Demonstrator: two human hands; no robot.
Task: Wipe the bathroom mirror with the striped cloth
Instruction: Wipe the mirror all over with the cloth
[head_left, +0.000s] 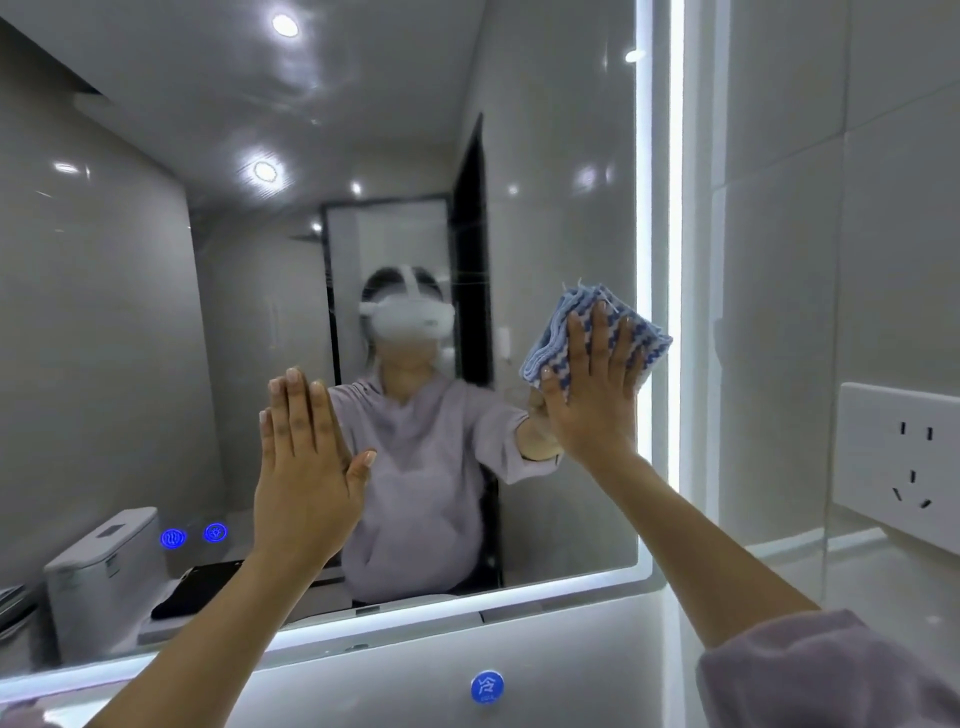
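Observation:
The bathroom mirror (156, 312) fills most of the head view, edged by a lit strip on its right and bottom. My right hand (592, 395) lies flat on a folded blue-and-white striped cloth (639, 338), pressing it against the glass near the mirror's right edge at mid height. The cloth sticks out above and to the right of my fingers. My left hand (306, 467) rests flat on the glass lower and to the left, fingers together, holding nothing. The mirror reflects a person in a grey hoodie wearing a white headset.
A white wall socket (904, 462) sits on the tiled wall right of the mirror. Two blue lit touch buttons (193, 535) glow at the mirror's lower left. A round blue sticker (487, 687) is on the surface below the mirror. A toilet shows in the reflection at lower left.

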